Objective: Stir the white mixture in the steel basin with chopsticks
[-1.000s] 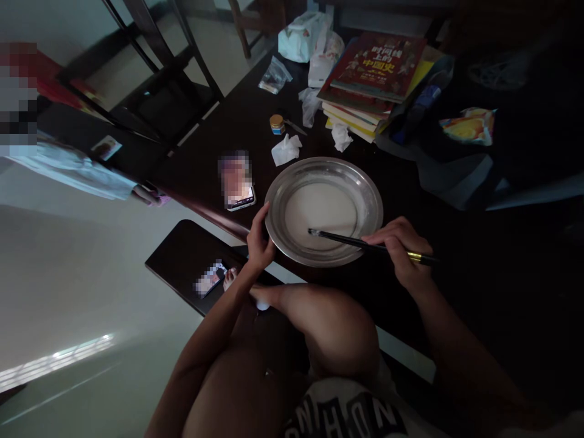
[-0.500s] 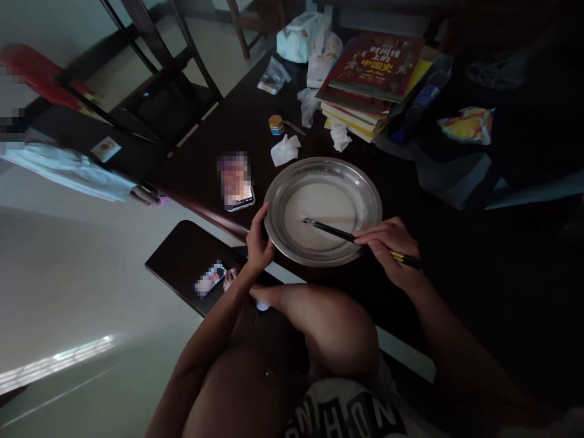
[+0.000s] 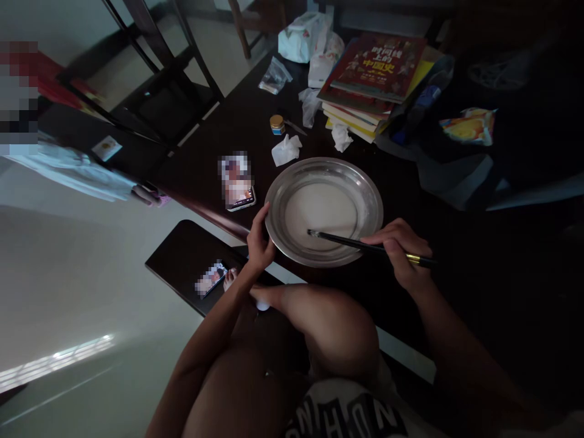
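A round metal basin (image 3: pixel 370 213) stands near the table's edge. Pale, milky batter (image 3: pixel 319 207) covers its bottom. My left hand (image 3: pixel 260 240) is closed on the basin's left rim, thumb on the outer side and the other fingers hidden beneath. Black chopsticks (image 3: pixel 340 239) with a gold band are gripped in my right hand (image 3: pixel 404 252), at the basin's lower right. They lie slanted over the basin, and their whitened tips are at the batter; whether they dip into it I cannot tell.
On the dark table (image 3: pixel 201 152) lie a phone (image 3: pixel 237 182), crumpled tissue (image 3: pixel 286 149), a small gold-lidded jar (image 3: pixel 277 125) and stacked books (image 3: pixel 374 67). Another phone (image 3: pixel 212 280) rests on the bench (image 3: pixel 176 255). Another person's pale blue clothing (image 3: pixel 77 173) shows at left.
My right hand has shifted slightly right with the chopsticks. Their tips have moved a little down and right within the basin. My left hand keeps its hold on the rim.
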Available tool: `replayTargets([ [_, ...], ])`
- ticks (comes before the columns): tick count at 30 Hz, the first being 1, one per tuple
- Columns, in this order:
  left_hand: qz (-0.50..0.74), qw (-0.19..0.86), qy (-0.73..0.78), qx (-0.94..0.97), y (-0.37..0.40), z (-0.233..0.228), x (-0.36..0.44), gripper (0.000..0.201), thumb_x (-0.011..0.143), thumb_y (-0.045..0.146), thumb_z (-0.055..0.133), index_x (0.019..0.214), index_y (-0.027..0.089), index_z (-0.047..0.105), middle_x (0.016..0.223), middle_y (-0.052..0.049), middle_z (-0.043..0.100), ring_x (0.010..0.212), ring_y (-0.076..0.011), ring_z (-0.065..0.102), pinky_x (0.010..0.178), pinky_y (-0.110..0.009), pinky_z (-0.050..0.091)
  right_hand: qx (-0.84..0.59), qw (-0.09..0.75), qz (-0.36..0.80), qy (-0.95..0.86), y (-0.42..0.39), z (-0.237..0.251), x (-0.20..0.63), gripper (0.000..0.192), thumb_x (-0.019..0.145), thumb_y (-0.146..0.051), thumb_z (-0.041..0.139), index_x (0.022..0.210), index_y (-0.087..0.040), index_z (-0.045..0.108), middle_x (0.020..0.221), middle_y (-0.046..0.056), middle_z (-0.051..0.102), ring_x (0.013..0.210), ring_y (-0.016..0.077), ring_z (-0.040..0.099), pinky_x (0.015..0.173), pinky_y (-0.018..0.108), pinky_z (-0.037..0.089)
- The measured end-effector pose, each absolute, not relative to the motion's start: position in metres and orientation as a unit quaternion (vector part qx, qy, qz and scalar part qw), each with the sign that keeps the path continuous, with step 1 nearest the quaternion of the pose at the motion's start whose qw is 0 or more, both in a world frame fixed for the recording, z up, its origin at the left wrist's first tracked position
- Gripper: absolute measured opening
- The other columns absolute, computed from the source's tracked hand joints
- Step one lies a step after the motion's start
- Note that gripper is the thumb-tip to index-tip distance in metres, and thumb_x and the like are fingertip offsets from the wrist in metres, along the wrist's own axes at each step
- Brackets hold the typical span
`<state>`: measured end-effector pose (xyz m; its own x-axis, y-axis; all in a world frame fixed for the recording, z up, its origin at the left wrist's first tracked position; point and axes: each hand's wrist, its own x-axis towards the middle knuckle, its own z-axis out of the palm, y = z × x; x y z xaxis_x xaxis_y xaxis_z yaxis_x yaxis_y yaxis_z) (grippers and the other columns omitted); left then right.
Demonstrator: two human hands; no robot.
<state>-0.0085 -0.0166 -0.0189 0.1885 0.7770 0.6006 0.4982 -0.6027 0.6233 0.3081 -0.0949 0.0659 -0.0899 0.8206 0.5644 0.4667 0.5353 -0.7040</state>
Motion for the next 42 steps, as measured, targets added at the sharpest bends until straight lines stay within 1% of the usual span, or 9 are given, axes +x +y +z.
replayTargets([
  [6,0.483,0.144,0.416,0.757,-0.0161,-0.0199,-0.0081,0.062,0.1,0.053,0.054,0.153,0.024,0.043,0.144,-0.016,0.061,0.132,-0.0292,0.063,0.109,-0.046,0.055,-0.443,0.49,0.167,-0.732,-0.0938,0.0645,0.3079,0.026,0.1,-0.02,0.054,0.104,-0.031,0.077,0.096,-0.001,0.082,0.084,0.0192,0.073,0.078,0.041,0.049],
  [10,0.484,0.151,0.415,0.755,-0.0161,-0.0209,-0.0088,0.062,0.1,0.052,0.055,0.154,0.025,0.042,0.146,-0.015,0.061,0.134,-0.0296,0.061,0.11,-0.046,0.054,-0.455,0.516,0.178,-0.704,-0.0947,0.0645,0.3083,0.03,0.102,-0.021,0.05,0.103,-0.032,0.079,0.087,-0.001,0.081,0.079,0.0206,0.069,0.074,0.041,0.049],
  [14,0.472,0.154,0.422,0.758,-0.0163,-0.0214,-0.0096,0.064,0.1,0.053,0.054,0.155,0.026,0.04,0.148,-0.015,0.06,0.135,-0.03,0.061,0.112,-0.046,0.052,-0.448,0.485,0.179,-0.729,-0.0946,0.065,0.3074,0.028,0.101,-0.02,0.054,0.104,-0.032,0.078,0.093,-0.002,0.082,0.083,0.0193,0.072,0.077,0.041,0.05],
  [19,0.484,0.151,0.416,0.755,-0.0159,-0.0213,-0.0086,0.064,0.099,0.055,0.056,0.154,0.026,0.042,0.146,-0.015,0.06,0.133,-0.0296,0.062,0.111,-0.047,0.053,-0.45,0.513,0.172,-0.711,-0.0942,0.0631,0.3092,0.03,0.102,-0.02,0.05,0.105,-0.032,0.078,0.091,-0.001,0.082,0.081,0.0196,0.07,0.076,0.041,0.049],
  [25,0.489,0.161,0.409,0.754,-0.0159,-0.021,-0.0089,0.063,0.099,0.053,0.055,0.154,0.025,0.042,0.148,-0.015,0.059,0.136,-0.0305,0.06,0.112,-0.047,0.052,-0.447,0.483,0.169,-0.733,-0.0943,0.0647,0.3085,0.026,0.1,-0.02,0.054,0.104,-0.031,0.077,0.098,-0.001,0.082,0.086,0.0192,0.072,0.079,0.041,0.05],
  [29,0.488,0.162,0.406,0.755,-0.0164,-0.0205,-0.0093,0.063,0.099,0.054,0.056,0.154,0.025,0.042,0.147,-0.015,0.06,0.135,-0.0304,0.06,0.112,-0.048,0.052,-0.461,0.518,0.182,-0.697,-0.0958,0.0644,0.3091,0.029,0.102,-0.021,0.05,0.104,-0.03,0.077,0.091,0.001,0.081,0.083,0.02,0.069,0.075,0.04,0.05],
  [35,0.477,0.156,0.419,0.757,-0.0165,-0.0216,-0.0096,0.066,0.099,0.056,0.055,0.155,0.025,0.041,0.148,-0.016,0.059,0.135,-0.03,0.06,0.111,-0.047,0.053,-0.448,0.482,0.169,-0.734,-0.0939,0.0656,0.3081,0.026,0.1,-0.018,0.054,0.105,-0.031,0.076,0.097,-0.001,0.082,0.086,0.0187,0.072,0.081,0.04,0.049],
  [39,0.474,0.165,0.429,0.751,-0.0168,-0.0225,-0.0098,0.067,0.098,0.06,0.054,0.154,0.025,0.042,0.147,-0.015,0.06,0.135,-0.0301,0.06,0.112,-0.048,0.052,-0.463,0.513,0.175,-0.702,-0.0947,0.0654,0.3091,0.029,0.102,-0.021,0.05,0.103,-0.032,0.077,0.09,-0.001,0.081,0.082,0.0204,0.07,0.076,0.041,0.05],
  [42,0.476,0.163,0.424,0.753,-0.0168,-0.022,-0.0096,0.065,0.099,0.058,0.054,0.154,0.026,0.042,0.148,-0.015,0.059,0.135,-0.0299,0.06,0.112,-0.048,0.052,-0.455,0.498,0.183,-0.716,-0.0947,0.0659,0.3078,0.029,0.102,-0.023,0.051,0.103,-0.033,0.078,0.088,-0.001,0.081,0.08,0.0198,0.07,0.075,0.041,0.051],
])
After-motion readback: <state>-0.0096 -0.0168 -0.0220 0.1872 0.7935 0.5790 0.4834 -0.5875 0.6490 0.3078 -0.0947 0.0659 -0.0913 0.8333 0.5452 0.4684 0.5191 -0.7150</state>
